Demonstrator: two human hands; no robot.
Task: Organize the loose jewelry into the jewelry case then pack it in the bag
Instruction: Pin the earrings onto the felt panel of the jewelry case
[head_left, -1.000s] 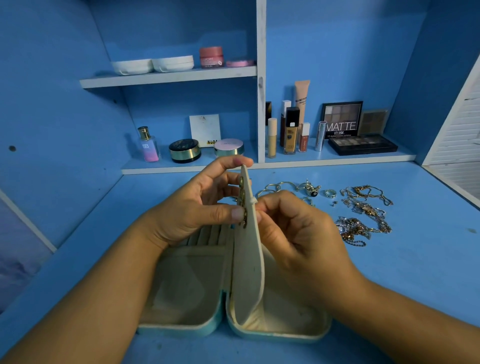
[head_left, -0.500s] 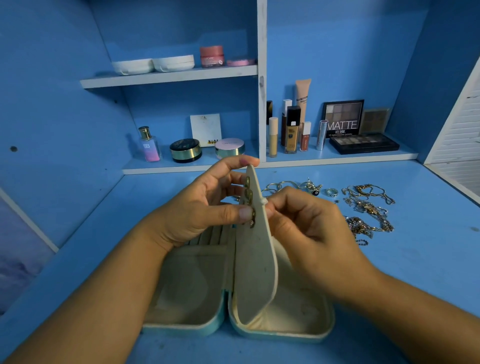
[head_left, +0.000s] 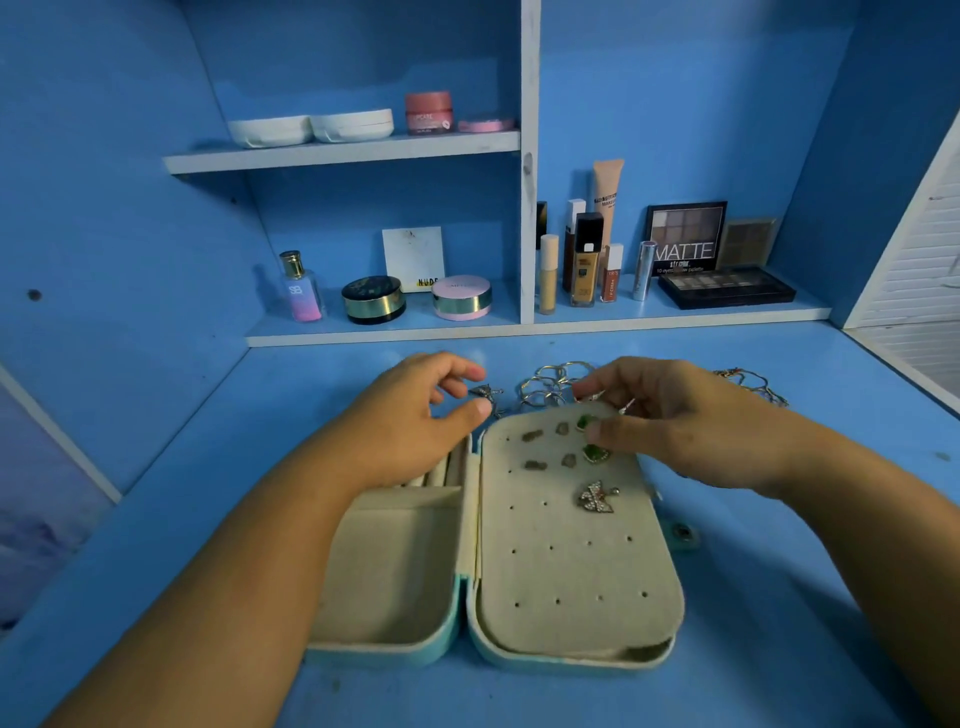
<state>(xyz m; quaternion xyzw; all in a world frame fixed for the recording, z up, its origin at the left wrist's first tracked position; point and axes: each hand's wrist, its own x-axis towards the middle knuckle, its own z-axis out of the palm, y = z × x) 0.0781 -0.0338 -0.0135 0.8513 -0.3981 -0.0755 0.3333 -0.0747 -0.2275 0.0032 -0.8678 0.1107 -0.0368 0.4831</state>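
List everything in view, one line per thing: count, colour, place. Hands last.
jewelry case: 1, mint shell, cream lining, open flat on the desk, centre
earring panel: 1, cream, lying over the case's right half
earrings: several pinned to the panel's upper part, green, dull and one sparkly silver
loose jewelry: silver and gold chains and small pieces, on the desk behind the case
white compacts: 2, upper shelf
pink jar: 1, upper shelf
perfume bottle: 1, pink-blue, lower shelf, left
round compacts: 2, one dark, one pink, lower shelf
makeup tubes and bottles: several, lower shelf, right bay
eyeshadow palettes: black, far right of the lower shelf
left hand: above the case's far left corner
right hand: at the panel's top right, holding nothing I can make out
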